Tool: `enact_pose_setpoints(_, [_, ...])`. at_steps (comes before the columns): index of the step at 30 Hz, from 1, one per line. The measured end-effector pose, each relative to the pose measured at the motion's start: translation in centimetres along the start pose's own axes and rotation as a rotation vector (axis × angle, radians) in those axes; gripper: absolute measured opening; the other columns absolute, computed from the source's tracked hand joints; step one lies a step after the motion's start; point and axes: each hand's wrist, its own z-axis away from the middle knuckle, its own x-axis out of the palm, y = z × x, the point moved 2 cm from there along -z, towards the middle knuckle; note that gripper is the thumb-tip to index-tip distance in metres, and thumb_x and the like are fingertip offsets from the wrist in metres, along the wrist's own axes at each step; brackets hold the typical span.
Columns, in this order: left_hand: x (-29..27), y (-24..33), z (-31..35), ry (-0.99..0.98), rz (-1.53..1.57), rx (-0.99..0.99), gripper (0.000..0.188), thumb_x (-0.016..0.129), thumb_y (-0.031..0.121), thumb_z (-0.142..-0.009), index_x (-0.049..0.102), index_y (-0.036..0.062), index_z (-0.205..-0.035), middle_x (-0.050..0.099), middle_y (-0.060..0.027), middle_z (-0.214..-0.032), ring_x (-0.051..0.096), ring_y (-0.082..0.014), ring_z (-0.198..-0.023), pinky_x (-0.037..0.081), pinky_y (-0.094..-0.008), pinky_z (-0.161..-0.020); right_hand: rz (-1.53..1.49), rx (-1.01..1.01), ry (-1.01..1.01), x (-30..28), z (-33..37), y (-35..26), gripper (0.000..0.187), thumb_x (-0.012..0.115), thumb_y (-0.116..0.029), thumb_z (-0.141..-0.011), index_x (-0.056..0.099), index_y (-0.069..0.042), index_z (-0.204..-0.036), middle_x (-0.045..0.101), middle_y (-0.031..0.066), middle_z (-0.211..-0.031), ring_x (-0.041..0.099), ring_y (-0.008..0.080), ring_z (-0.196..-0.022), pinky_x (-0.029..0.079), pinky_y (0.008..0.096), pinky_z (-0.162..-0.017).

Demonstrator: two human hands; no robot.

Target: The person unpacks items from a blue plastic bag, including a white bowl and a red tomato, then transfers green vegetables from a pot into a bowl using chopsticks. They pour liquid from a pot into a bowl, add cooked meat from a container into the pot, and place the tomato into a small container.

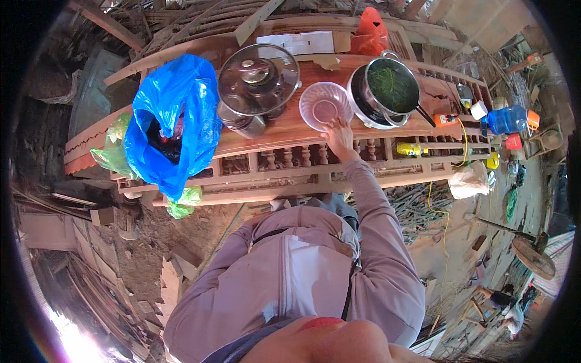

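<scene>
My right hand (339, 134) reaches forward and grips the near rim of a clear pink plastic bowl (325, 104) that rests on a carved wooden bench (290, 130). My left hand is hidden; its sleeve bends in toward my body. Just right of the bowl stands a steel pan (387, 91) holding chopped green leaves. To the bowl's left is a steel pot with a glass lid (257, 78).
A blue plastic bag (175, 121) with dark contents and green bags sit at the bench's left end. An orange bag (370, 33), a blue water jug (507, 119), small bottles and a yellow cable lie to the right. Timber and scrap wood surround the bench on dirt ground.
</scene>
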Motion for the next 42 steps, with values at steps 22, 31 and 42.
enact_pose_setpoints(22, [9.6, 13.4, -6.5, 0.252, -0.631, 0.255, 0.036, 0.049, 0.039, -0.089, 0.061, 0.0118, -0.109, 0.064, -0.0158, -0.102, 0.06, -0.0274, -0.096, 0.046, -0.0358, -0.085, -0.89, 0.599, 0.629, -15.8, -4.4, 24.2, 0.036, 0.065, -0.033, -0.086, 0.061, 0.003, -0.088, 0.057, 0.0028, -0.064, 0.051, 0.0072, -0.055, 0.041, 0.0213, -0.042])
enact_pose_setpoints(31, [11.4, 17.3, -8.1, 0.539, -0.418, 0.46, 0.038, 0.059, 0.034, -0.085, 0.058, 0.0093, -0.114, 0.066, -0.0148, -0.098, 0.063, -0.0301, -0.089, 0.05, -0.0392, -0.078, -0.661, 0.429, 0.015, -20.8, -6.8, 22.9, 0.04, 0.06, -0.038, -0.088, 0.064, 0.001, -0.081, 0.065, 0.0075, -0.073, 0.062, 0.0143, -0.062, 0.053, 0.0273, -0.062])
enact_pose_setpoints(42, [8.8, 26.2, -5.4, 0.529, 0.232, 0.364, 0.035, 0.063, 0.02, -0.085, 0.051, 0.0109, -0.117, 0.058, -0.0068, -0.115, 0.062, -0.018, -0.093, 0.05, -0.0294, -0.072, -0.748, 0.365, 0.253, -19.8, -0.1, 24.0, 0.023, 0.055, -0.025, -0.093, 0.068, -0.009, -0.103, 0.053, 0.0071, -0.1, 0.054, 0.0125, -0.087, 0.058, 0.0252, -0.058])
